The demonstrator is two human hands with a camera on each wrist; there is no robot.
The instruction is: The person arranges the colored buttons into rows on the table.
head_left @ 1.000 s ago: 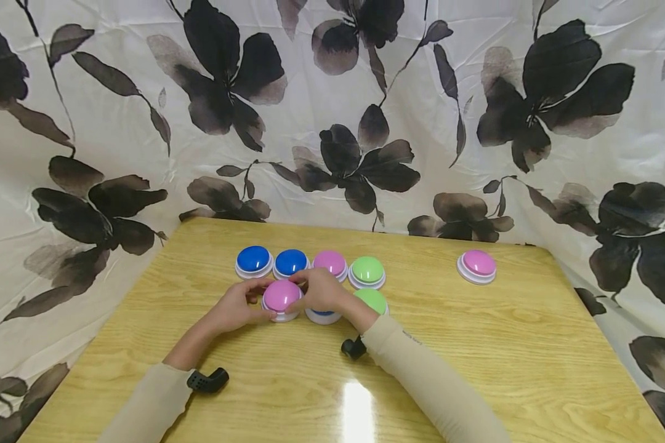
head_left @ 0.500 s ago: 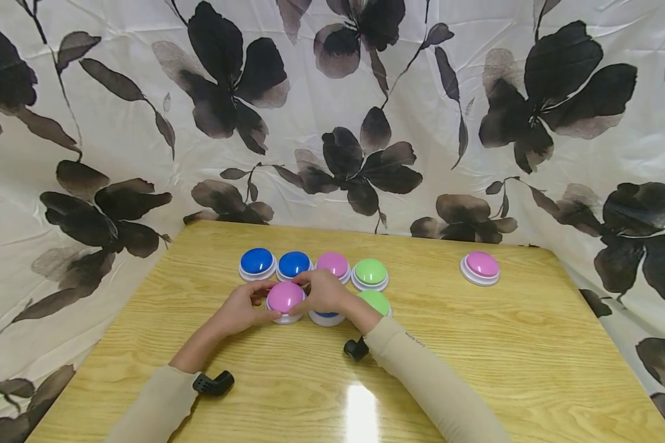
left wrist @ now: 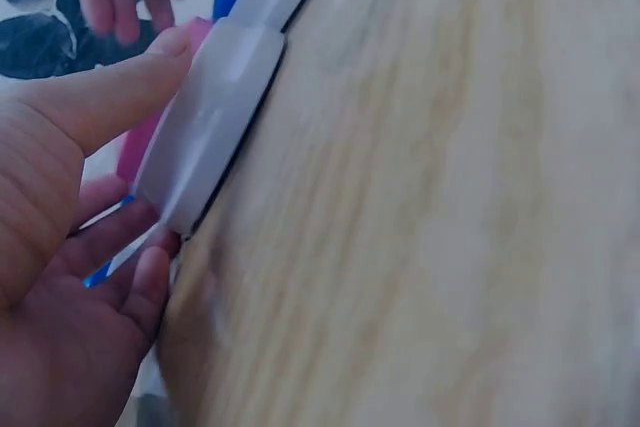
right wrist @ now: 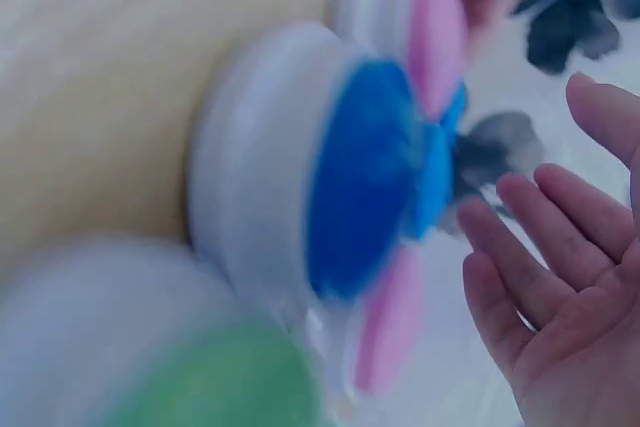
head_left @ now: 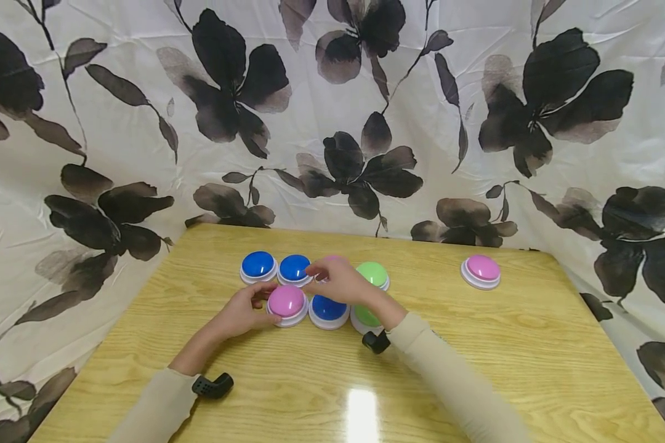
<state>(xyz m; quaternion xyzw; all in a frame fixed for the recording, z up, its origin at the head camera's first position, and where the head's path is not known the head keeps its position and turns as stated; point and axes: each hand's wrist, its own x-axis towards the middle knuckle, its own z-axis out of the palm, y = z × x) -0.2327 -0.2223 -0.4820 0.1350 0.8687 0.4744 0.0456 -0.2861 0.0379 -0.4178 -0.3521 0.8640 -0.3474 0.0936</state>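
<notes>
A pink dome push button (head_left: 286,301) with a white base sits at the left end of the near row. My left hand (head_left: 242,312) grips it from the left, thumb at the near side and fingers behind; in the left wrist view the thumb lies along the white base (left wrist: 215,122). Just right of it stands a blue push button (head_left: 329,307). Above the rows hovers my right hand (head_left: 346,284), partly hiding a pink button and two green ones. In the right wrist view the right hand (right wrist: 570,277) has extended fingers and holds nothing.
Two blue buttons (head_left: 257,265) stand at the left of the far row, followed by the covered pink one and a green button (head_left: 373,275). Another green button (head_left: 366,315) ends the near row. A lone pink button (head_left: 482,269) stands far right on the wooden table (head_left: 476,357).
My right hand has let go of the pink button and moved up and to the right, uncovering the near blue button. The left hand stays on the pink button.
</notes>
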